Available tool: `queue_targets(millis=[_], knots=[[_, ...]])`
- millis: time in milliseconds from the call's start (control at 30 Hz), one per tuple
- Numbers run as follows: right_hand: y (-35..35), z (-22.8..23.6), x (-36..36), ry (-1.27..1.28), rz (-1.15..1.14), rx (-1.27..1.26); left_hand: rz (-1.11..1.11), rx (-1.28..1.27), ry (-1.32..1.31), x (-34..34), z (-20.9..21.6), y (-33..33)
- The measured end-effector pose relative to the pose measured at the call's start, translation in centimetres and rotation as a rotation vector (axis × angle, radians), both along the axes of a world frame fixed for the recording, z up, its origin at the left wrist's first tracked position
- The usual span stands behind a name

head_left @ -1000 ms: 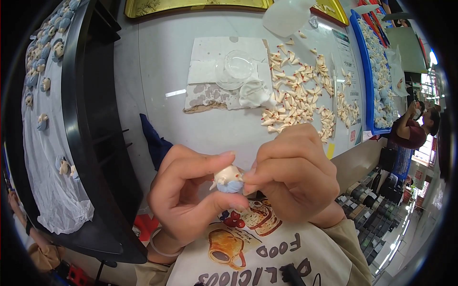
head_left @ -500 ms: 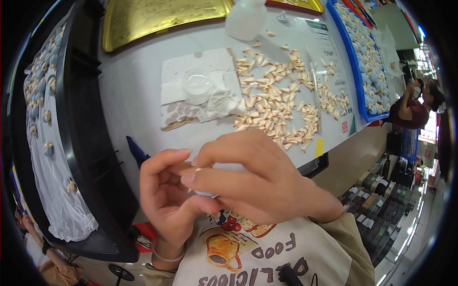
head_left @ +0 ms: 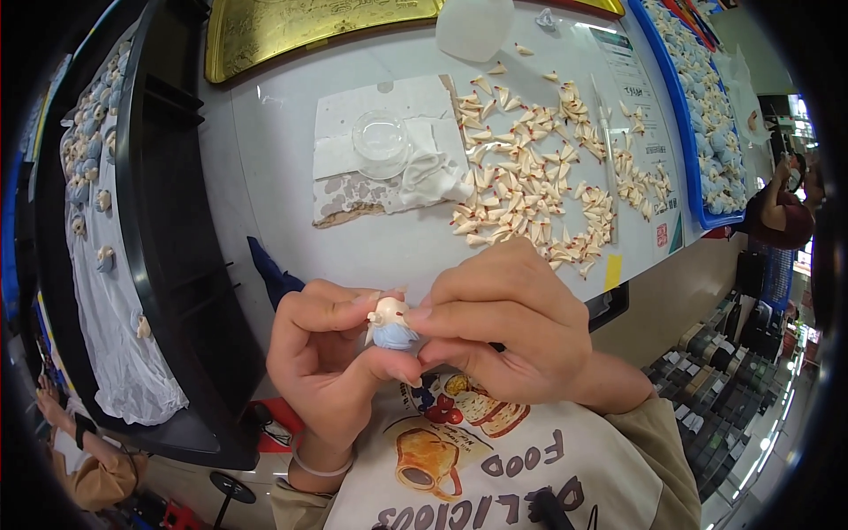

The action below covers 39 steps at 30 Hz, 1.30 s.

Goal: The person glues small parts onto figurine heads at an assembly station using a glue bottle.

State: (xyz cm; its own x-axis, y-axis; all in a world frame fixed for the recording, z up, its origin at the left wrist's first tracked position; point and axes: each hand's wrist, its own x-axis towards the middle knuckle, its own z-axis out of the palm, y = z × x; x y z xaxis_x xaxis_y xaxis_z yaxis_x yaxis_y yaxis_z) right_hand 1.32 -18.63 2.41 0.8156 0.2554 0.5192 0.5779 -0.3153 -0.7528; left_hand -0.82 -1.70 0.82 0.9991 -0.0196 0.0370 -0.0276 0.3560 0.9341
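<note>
A small doll head (head_left: 394, 336) with a cream face, pale blue hair and pointed side pieces is held in front of my chest. My left hand (head_left: 320, 358) is closed on it between thumb and fingertips. From the other side, my right hand (head_left: 517, 327) pinches at the head's right edge, where a small red-tipped point shows. Whether a separate piece is between those right fingertips I cannot tell. Many cream, red-tipped cone pieces (head_left: 521, 181) lie loose on the table beyond my right hand. A clear round dish (head_left: 381, 146) and a crumpled white cloth (head_left: 430, 182) rest on a white board (head_left: 344, 115).
At left stands a black rack (head_left: 168, 291) with plastic sheeting and several blue-and-cream heads. A gold tray (head_left: 300, 35) lies at the back; a blue tray (head_left: 680, 106) full of similar pieces stands at right. Other people (head_left: 782, 216) are in the background.
The doll head, mostly hidden by my fingers before, now shows its face and blue hair. My right hand has shifted right and its fingers have drawn back to the head's edge.
</note>
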Motion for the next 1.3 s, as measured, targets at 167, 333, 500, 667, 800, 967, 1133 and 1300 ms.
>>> queue_targets(millis=[167, 333, 500, 667, 800, 967, 1133, 1300], knots=[[0.2, -0.1, -0.3, 0.064, -0.031, 0.036, -0.001, -0.002, 0.007, -0.1, 0.0, 0.0], [0.0, -0.2, -0.1, 0.027, 0.008, -0.002, 0.005, 0.008, 0.013, -0.1, 0.2, -0.1], [-0.2, 0.0, -0.1, 0.023, 0.007, -0.044, 0.000, -0.008, 0.023, 0.0, 0.2, -0.1], [0.0, 0.3, -0.1, 0.016, -0.004, -0.090, -0.004, -0.014, 0.014, 0.1, 0.1, 0.0], [-0.2, 0.4, 0.0, 0.002, -0.007, -0.121, -0.022, -0.025, 0.009, 0.1, 0.1, 0.1], [-0.2, 0.5, 0.3, -0.016, 0.000, -0.117, -0.018, -0.005, -0.016, 0.1, 0.0, 0.1], [0.0, 0.4, 1.1, -0.097, 0.024, -0.062, 0.011, -0.031, 0.050, 0.3, 0.5, -0.5], [0.4, 1.1, 1.0, -0.131, 0.110, -0.192, 0.022, 0.165, 0.244, 0.1, 1.9, -1.5]])
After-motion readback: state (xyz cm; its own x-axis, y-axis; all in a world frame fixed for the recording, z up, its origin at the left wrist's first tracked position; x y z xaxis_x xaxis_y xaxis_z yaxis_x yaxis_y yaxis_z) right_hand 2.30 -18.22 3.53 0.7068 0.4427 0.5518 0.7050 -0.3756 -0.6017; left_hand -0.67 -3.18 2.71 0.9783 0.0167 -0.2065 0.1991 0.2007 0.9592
